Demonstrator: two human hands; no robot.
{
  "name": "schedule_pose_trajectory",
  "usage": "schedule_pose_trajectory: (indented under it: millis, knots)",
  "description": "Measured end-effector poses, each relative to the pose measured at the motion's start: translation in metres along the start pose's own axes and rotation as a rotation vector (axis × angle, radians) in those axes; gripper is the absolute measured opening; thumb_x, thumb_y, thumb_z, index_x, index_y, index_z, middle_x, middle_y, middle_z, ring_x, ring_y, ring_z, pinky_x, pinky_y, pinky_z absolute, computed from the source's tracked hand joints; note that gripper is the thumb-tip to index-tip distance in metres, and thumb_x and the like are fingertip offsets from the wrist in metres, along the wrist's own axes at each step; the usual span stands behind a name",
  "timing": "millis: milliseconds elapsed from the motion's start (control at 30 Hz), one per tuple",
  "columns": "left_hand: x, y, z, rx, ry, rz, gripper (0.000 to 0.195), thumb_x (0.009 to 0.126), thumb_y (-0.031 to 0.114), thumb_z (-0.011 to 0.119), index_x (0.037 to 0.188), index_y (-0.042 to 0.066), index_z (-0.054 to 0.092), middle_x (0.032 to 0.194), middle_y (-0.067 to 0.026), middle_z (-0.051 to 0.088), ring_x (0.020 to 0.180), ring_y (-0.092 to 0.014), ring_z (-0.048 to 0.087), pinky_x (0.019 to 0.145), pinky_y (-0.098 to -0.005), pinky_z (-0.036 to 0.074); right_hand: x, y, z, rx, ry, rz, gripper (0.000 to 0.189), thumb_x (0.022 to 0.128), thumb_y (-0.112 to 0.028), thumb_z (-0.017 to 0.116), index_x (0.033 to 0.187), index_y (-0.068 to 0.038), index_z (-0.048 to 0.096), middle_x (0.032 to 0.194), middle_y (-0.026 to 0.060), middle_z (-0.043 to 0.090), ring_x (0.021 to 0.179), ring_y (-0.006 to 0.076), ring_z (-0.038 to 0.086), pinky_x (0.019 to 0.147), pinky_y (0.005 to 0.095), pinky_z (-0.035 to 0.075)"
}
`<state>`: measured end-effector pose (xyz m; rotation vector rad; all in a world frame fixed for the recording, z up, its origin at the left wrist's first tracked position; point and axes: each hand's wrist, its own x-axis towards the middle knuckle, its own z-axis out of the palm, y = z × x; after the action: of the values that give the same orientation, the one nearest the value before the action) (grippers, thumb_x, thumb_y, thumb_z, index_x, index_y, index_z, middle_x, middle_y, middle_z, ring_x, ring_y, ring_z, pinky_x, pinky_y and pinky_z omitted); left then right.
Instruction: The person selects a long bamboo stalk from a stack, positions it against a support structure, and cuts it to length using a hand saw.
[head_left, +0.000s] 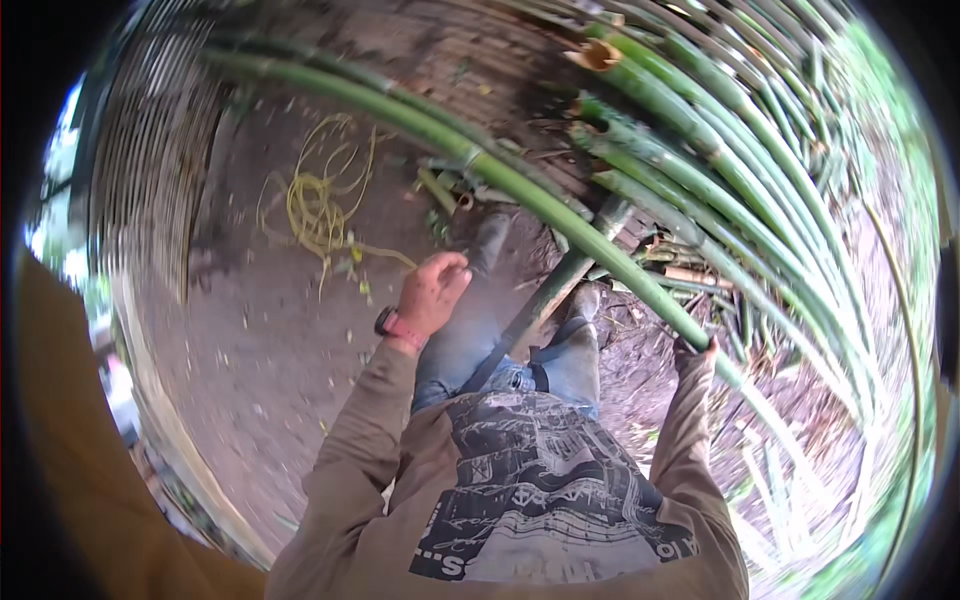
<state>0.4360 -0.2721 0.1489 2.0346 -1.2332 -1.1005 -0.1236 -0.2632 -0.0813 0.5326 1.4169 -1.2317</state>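
A long green bamboo pole (551, 206) crosses the view from the upper left to the lower right. My right hand (697, 355) grips it from below near the lower right. Under the pole, a thick cut bamboo or wooden post (551, 289) slants up from between my legs. My left hand (435, 289), with a watch and a reddish band at the wrist, is raised above my thigh with bent fingers and nothing visible in it. A dark sheath or strap (484, 369) lies at my lap by the post's lower end.
Many cut green bamboo poles (720, 157) are stacked at the upper right. Tangled yellow strips (319, 210) lie on the dirt at the left. Bamboo offcuts (442, 189) lie near my feet. A slatted panel (154, 165) stands at the far left.
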Motion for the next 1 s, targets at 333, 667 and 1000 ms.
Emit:
schedule_pose_trajectory:
  millis: [333, 667, 1000]
  knots:
    - [0.291, -0.029, 0.123, 0.830, -0.720, 0.582, 0.028, 0.070, 0.023, 0.061, 0.089, 0.004, 0.067, 0.087, -0.0201, 0.064, 0.090, -0.037, 0.061, 0.080, -0.0439, 0.050, 0.025, 0.028, -0.009, -0.162, 0.007, -0.348, 0.067, 0.082, -0.056, 0.048, 0.123, -0.003, 0.043, 0.118, 0.0189, 0.052, 0.101, 0.0335, 0.054, 0.091, 0.0475, 0.046]
    - [0.313, -0.034, 0.141, 0.886, -0.792, 0.690, 0.046, 0.072, 0.036, 0.067, 0.101, 0.000, 0.063, 0.099, -0.0221, 0.063, 0.099, -0.035, 0.060, 0.087, -0.0416, 0.048, 0.045, 0.022, -0.013, -0.082, 0.120, -0.240, 0.066, 0.078, -0.054, 0.053, 0.120, -0.004, 0.045, 0.116, 0.0184, 0.053, 0.100, 0.0341, 0.055, 0.089, 0.0494, 0.046]
    - [0.305, -0.021, 0.099, 0.924, -0.955, 0.367, 0.093, 0.076, 0.075, 0.044, 0.120, -0.006, 0.053, 0.121, -0.0249, 0.054, 0.115, -0.036, 0.051, 0.097, -0.0410, 0.040, 0.053, 0.014, 0.003, -0.084, 0.130, -0.212, 0.065, 0.074, -0.053, 0.057, 0.118, -0.005, 0.048, 0.114, 0.0179, 0.054, 0.098, 0.0347, 0.055, 0.088, 0.0513, 0.046]
